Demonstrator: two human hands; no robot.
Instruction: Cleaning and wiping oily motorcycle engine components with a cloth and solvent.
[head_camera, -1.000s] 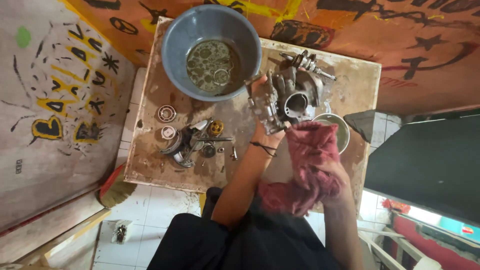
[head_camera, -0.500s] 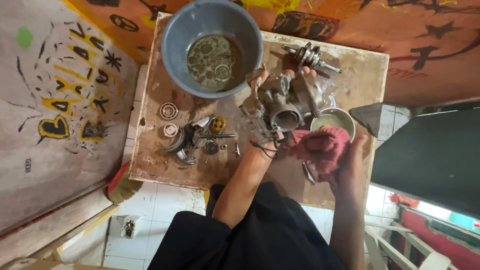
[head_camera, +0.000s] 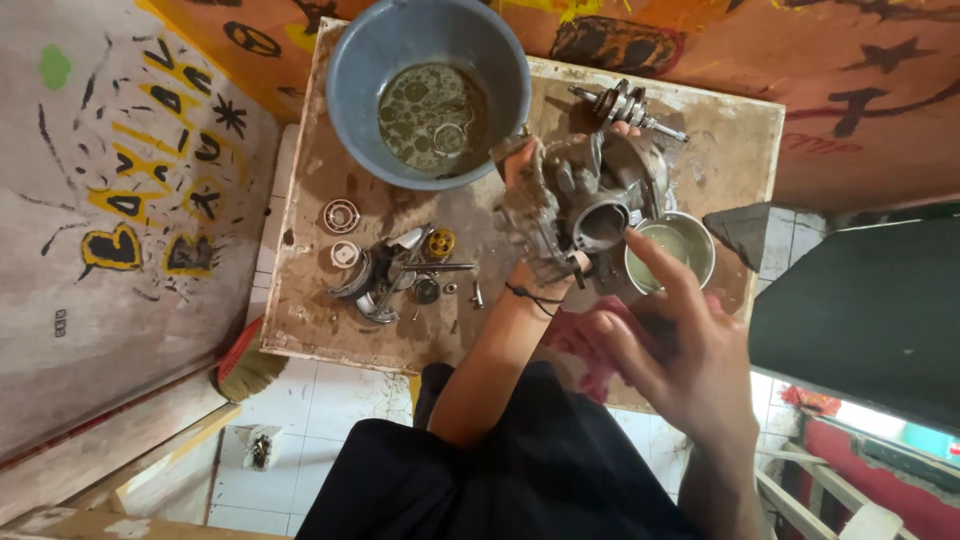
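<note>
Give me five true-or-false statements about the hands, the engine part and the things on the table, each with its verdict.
1. The left hand grips the grey engine casing. True.
2. The blue basin is dry and empty. False: it holds murky liquid with parts in it.
3. The right hand holds a wrench. False: its fingers are spread over a red rag, no tool in it.
4. A small metal bowl stands beside the casing. True.
5. The crankshaft lies in the basin. False: it lies on the table, behind the casing.
</note>
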